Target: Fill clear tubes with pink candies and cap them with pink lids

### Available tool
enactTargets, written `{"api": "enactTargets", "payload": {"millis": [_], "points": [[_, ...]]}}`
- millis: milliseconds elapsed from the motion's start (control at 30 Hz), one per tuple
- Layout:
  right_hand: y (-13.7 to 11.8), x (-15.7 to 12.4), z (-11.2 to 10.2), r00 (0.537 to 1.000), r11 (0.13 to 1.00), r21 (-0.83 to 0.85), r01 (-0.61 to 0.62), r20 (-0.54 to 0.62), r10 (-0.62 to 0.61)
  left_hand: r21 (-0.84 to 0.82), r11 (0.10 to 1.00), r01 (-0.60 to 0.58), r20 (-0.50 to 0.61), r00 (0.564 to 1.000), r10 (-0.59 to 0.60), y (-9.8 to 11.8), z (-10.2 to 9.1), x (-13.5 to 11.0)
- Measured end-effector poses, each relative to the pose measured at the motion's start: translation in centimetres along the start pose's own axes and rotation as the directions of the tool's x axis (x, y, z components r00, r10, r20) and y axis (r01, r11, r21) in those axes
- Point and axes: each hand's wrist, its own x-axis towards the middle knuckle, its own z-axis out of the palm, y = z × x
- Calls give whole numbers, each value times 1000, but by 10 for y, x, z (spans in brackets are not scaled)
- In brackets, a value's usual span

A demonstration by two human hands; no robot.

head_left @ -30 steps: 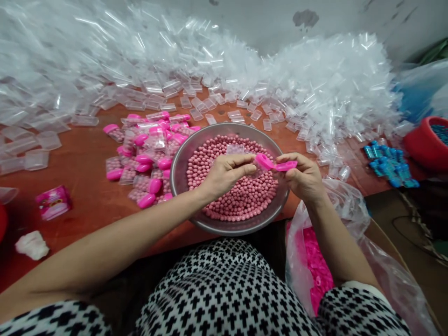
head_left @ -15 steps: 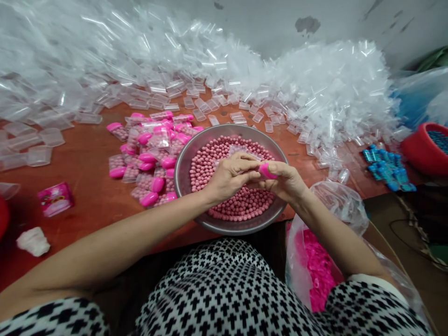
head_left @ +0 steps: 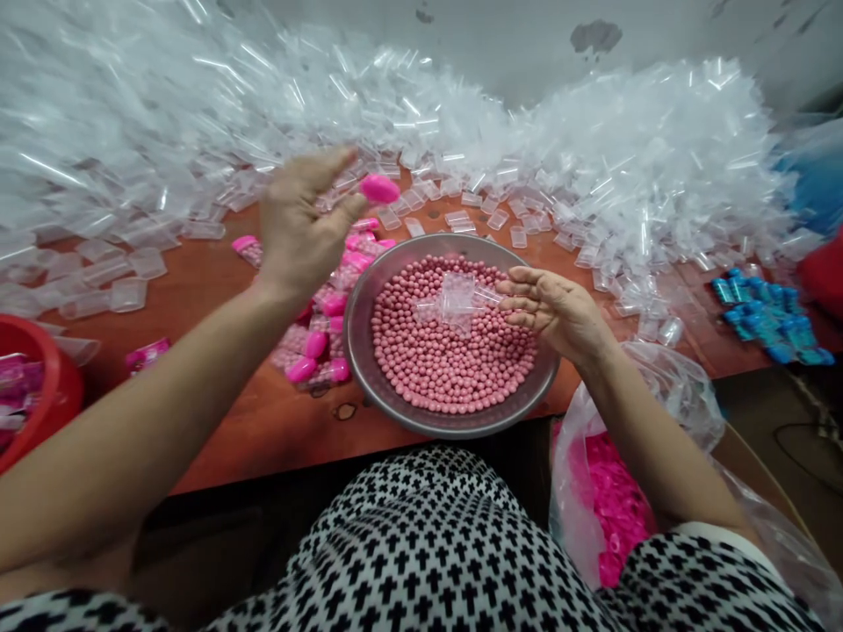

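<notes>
My left hand (head_left: 306,224), blurred by motion, is raised over the pile of filled clear containers with pink caps (head_left: 316,342). At its thumb and fingertips is a pink-capped container (head_left: 380,189); only the bright cap shows plainly, and its body is hidden. My right hand (head_left: 553,312) hovers open at the right side of the metal bowl (head_left: 359,351), palm turned inward and fingers stretched to the left. Pink beads (head_left: 448,377) fill the bowl's bottom. Several clear containers (head_left: 457,298) lie on the beads, one close to my right fingertips.
Heaps of clear containers (head_left: 659,167) line the back of the red table (head_left: 263,439). Blue-capped containers (head_left: 767,312) lie at right. A plastic bag (head_left: 572,491) of pink caps (head_left: 616,500) sits at lower right. A red tub (head_left: 66,386) stands at left.
My hands have parted. The left has swung left and up from the bowl with the pink-capped container; the right has let go and opened over the bowl. The view has shifted slightly left.
</notes>
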Motion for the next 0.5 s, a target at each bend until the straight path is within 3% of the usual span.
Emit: {"api": "enactTargets", "payload": {"millis": [67,133,200,267,400,500], "points": [[2,-1,-4,999,1000,-10,25,-38,-25,235,968,-88,30,996,84,-8,-8,6],[4,-3,-4,997,999,-13,36,-69,-36,324,923,-208,243,961,131,-14,0,-1],[7,-3,-2,995,999,-15,36,-93,-37,334,880,-338,469,869,156,-16,21,-12],[8,-3,0,994,999,-17,37,-107,-38,376,817,-438,596,789,149,-16,45,-19],[11,-2,1,992,997,-57,53,-107,-59,463,692,-553,749,662,28,-13,86,-11],[14,-2,-1,993,993,-93,73,-88,-81,463,678,-571,811,582,-63,-15,102,-1]]}}
